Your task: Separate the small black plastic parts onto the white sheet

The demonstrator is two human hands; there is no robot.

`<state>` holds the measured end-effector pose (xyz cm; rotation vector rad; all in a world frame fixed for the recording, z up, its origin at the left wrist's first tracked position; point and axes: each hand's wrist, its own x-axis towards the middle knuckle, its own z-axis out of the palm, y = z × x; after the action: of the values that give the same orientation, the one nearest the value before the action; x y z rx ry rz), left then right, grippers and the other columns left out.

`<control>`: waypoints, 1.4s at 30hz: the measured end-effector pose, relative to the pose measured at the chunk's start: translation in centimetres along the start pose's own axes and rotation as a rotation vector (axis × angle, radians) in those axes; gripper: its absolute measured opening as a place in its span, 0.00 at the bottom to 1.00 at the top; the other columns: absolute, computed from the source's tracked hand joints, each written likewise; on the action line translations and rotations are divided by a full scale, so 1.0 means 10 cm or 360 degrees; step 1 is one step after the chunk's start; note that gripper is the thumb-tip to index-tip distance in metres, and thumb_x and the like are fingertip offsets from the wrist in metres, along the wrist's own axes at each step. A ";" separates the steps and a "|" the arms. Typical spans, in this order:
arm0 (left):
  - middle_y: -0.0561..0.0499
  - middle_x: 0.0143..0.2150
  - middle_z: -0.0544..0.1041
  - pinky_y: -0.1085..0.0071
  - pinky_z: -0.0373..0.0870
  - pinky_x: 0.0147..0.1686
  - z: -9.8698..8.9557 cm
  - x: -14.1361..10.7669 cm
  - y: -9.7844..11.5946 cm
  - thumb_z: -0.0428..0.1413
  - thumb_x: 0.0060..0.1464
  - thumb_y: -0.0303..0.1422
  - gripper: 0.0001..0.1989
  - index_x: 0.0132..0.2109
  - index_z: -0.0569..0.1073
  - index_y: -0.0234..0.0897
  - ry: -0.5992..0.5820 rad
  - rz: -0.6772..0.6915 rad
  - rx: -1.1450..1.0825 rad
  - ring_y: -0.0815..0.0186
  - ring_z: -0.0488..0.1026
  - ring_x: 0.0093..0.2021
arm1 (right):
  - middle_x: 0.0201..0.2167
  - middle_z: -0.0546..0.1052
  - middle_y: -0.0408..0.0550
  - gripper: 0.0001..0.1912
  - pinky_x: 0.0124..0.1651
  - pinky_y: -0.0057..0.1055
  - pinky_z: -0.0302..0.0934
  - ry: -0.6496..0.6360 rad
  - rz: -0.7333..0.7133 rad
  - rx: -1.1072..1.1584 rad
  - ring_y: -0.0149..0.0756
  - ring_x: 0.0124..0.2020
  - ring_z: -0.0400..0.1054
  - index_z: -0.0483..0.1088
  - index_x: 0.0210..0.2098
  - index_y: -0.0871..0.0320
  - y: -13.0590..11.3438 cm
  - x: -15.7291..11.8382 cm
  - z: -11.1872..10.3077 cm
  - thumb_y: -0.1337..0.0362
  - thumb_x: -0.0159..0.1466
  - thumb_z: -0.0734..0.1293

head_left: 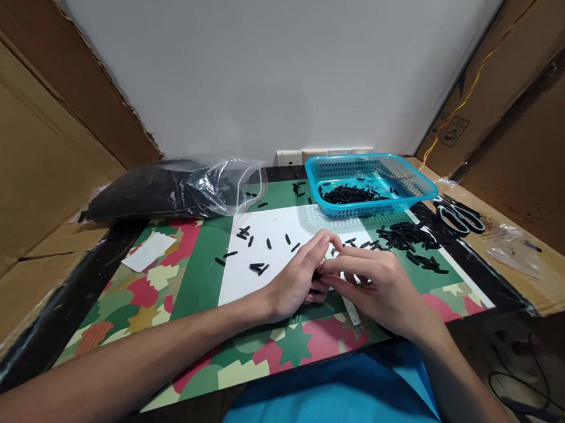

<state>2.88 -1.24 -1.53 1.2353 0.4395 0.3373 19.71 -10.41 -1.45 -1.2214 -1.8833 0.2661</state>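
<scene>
My left hand [301, 274] and my right hand [375, 279] meet over the near middle of the table. The left hand is curled closed, with a bit of a small black piece [316, 276] showing between its fingers and the right fingertips. My right thumb and forefinger pinch at that same spot. Fingers cover most of the piece, so its exact shape is hidden. Several slim black pieces [268, 243] lie scattered on the white sheet [233, 278] left of my hands. A denser pile of black pieces [406, 236] lies to the right.
A blue plastic basket [333, 213] holding many black pieces stands at the back right. A clear bag [161, 190] full of dark contents lies back left. Scissors [460, 218] rest at the right edge. A narrow pale strip [351, 312] lies below my hands. Cardboard walls [522, 146] flank the table.
</scene>
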 end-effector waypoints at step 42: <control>0.66 0.21 0.54 0.82 0.49 0.18 -0.03 0.00 -0.03 0.52 0.74 0.48 0.19 0.38 0.60 0.42 -0.0066 0.0068 -0.0012 0.77 0.46 0.18 | 0.31 0.81 0.46 0.12 0.27 0.27 0.64 0.0415 0.0827 0.0870 0.31 0.26 0.66 0.84 0.35 0.57 0.13 0.01 -0.09 0.55 0.65 0.79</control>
<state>2.71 -1.04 -1.88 1.2436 0.3764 0.3488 21.22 -9.89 -1.60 -1.2583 -1.1362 0.8013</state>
